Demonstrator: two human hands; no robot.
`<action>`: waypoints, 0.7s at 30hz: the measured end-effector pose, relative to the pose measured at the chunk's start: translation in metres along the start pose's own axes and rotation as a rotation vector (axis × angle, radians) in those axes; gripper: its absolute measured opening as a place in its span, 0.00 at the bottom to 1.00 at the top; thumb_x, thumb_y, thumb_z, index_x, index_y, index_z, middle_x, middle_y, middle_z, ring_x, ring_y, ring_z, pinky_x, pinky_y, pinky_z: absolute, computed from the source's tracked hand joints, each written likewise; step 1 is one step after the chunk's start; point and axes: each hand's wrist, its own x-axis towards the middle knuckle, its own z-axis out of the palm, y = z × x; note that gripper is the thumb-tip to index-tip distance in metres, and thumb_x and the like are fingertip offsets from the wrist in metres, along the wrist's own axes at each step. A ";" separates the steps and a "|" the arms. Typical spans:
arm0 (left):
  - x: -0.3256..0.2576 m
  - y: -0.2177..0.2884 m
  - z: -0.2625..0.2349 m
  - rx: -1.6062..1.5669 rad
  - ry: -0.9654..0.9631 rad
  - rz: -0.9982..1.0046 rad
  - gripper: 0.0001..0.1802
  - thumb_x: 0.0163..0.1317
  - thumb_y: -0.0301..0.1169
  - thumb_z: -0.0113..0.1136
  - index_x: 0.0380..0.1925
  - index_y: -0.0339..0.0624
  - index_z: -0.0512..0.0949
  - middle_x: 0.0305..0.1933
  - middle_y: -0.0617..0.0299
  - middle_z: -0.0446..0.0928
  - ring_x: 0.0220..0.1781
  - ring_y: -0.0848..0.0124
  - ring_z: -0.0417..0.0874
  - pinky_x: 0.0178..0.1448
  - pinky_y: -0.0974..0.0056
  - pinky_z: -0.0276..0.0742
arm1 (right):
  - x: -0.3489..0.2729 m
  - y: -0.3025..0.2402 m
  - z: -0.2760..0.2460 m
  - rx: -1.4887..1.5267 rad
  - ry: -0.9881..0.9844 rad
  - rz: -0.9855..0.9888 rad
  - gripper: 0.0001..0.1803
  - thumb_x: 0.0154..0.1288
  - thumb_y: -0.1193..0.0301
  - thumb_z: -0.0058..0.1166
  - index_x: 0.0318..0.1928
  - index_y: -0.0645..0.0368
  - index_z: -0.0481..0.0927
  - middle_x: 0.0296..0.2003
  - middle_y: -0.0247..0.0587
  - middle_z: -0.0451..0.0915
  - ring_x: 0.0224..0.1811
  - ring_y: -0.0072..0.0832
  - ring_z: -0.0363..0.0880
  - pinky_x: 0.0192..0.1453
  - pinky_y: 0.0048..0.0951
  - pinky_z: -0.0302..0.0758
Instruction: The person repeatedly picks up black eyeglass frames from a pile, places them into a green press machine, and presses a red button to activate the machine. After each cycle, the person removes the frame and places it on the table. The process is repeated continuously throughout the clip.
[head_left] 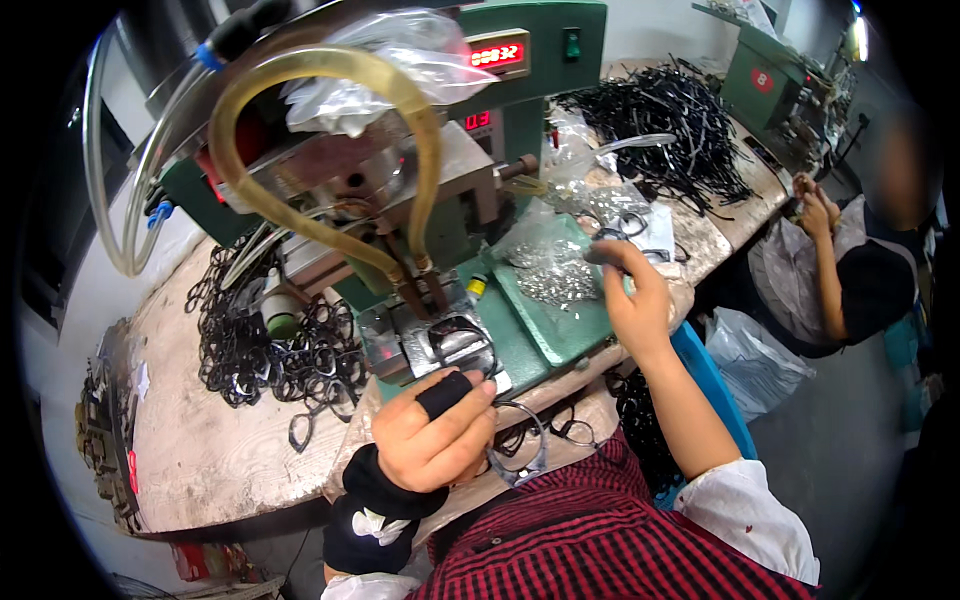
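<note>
My left hand (432,432), in a black wrist wrap and a black finger sleeve, is closed on a dark eyeglass frame (462,343). The frame lies at the metal fixture, beneath the brown-tipped jaws (420,292) of a green bench machine. My right hand (637,305) is over the right edge of a heap of tiny silvery metal parts (550,272) on a green tray. Its thumb and a dark-covered fingertip are close together; whatever is between them is too small to see. A greyish eyeglass frame (522,440) rests near my lap, beside my left hand.
Several dark eyeglass frames (270,350) are heaped left of the machine around a bottle. A pile of black strips (665,130) covers the back right. A yellowish hose (325,60) loops above the jaws. A blue bin (715,390) stands at right; another person (840,260) sits beyond.
</note>
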 end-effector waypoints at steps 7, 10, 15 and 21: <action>-0.003 -0.001 0.008 -0.016 0.019 -0.025 0.12 0.45 0.22 0.67 0.33 0.36 0.82 0.42 0.53 0.85 0.43 0.57 0.88 0.49 0.56 0.88 | -0.031 0.008 -0.005 -0.429 -0.164 -0.063 0.07 0.53 0.72 0.64 0.33 0.58 0.84 0.35 0.45 0.82 0.44 0.47 0.78 0.53 0.43 0.74; -0.012 0.003 0.008 -0.067 0.058 -0.075 0.13 0.44 0.21 0.66 0.34 0.35 0.82 0.44 0.49 0.84 0.43 0.52 0.88 0.49 0.51 0.87 | -0.033 -0.004 0.007 -0.570 -0.132 -0.097 0.07 0.51 0.71 0.66 0.31 0.58 0.83 0.34 0.44 0.79 0.44 0.47 0.77 0.50 0.45 0.74; -0.047 0.055 -0.007 0.011 0.028 -0.334 0.19 0.50 0.28 0.70 0.45 0.42 0.83 0.56 0.51 0.81 0.60 0.52 0.84 0.65 0.44 0.76 | -0.032 0.005 0.017 -0.647 -0.128 -0.118 0.06 0.51 0.72 0.64 0.29 0.60 0.82 0.34 0.48 0.81 0.40 0.46 0.80 0.47 0.43 0.76; -0.059 0.045 -0.090 0.500 0.614 -0.768 0.11 0.60 0.15 0.56 0.42 0.33 0.78 0.48 0.48 0.80 0.55 0.56 0.81 0.71 0.49 0.71 | -0.033 -0.002 0.018 -0.334 -0.088 -0.002 0.09 0.63 0.78 0.58 0.44 0.63 0.84 0.35 0.47 0.83 0.39 0.40 0.82 0.46 0.35 0.76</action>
